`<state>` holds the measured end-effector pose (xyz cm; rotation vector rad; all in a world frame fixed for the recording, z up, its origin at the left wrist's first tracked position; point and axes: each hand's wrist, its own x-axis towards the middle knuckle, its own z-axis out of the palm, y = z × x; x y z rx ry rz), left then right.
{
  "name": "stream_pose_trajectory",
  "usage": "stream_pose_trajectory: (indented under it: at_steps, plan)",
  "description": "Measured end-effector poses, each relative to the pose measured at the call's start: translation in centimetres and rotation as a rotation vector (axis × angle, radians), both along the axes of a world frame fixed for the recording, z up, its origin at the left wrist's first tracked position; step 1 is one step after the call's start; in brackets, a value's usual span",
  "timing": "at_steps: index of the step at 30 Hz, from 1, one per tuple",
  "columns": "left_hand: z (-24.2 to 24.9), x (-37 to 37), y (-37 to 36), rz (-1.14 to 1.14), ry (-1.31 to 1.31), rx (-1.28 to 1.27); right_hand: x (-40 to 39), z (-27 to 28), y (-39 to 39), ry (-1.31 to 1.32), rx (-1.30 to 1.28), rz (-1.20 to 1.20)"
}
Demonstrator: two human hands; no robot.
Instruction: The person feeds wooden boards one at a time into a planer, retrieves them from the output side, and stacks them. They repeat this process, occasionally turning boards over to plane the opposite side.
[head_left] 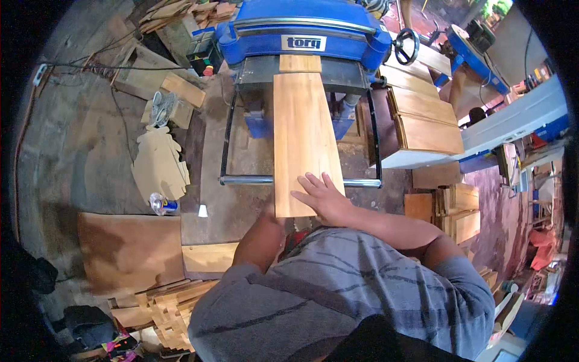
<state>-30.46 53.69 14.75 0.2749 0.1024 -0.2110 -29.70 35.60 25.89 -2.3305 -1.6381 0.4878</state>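
Observation:
A long, light wooden board (304,133) lies over the front roller bar (362,182) of a blue planer (301,27) marked "torq". Its far end is close to a second wooden piece (300,63), which extends under the machine's body. My right hand (324,198) rests on top of the board near its close end, fingers spread. The left forearm (260,241) reaches to the board's near left corner; the hand itself is hidden beneath the board.
Stacked boards (425,123) stand right of the planer, with more stacks (461,211) lower down. A handwheel (406,47) juts from its right side. On the left floor are a brown sheet (129,250), a can (163,204), a white cup (202,210) and wood scraps.

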Motion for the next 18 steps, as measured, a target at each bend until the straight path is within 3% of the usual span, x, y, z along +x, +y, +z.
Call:
stream_pose_trajectory:
  at_steps: [3,6,8,14,16,18]
  plan:
    - [0.5,-2.0,4.0,0.016,0.075,0.035,0.4,-2.6,0.3,-0.093,0.018,-0.027]
    - [0.8,-3.2,6.1,0.012,0.145,0.265,1.0,-5.0,1.5,-0.138,0.025,-0.087]
    - [0.8,-3.9,5.6,0.11,0.096,0.615,1.4,-4.2,2.5,-0.101,0.007,-0.126]
    - [-1.4,-4.1,5.0,0.157,0.248,0.982,2.8,-6.0,3.9,-0.115,-0.069,-0.145]
    - [-2.7,-4.1,4.4,0.181,0.222,1.11,3.4,-6.5,3.9,-0.156,-0.137,-0.129]
    - [-4.0,-4.1,4.0,0.39,0.043,1.37,4.0,-6.7,4.2,-0.145,-0.119,-0.137]
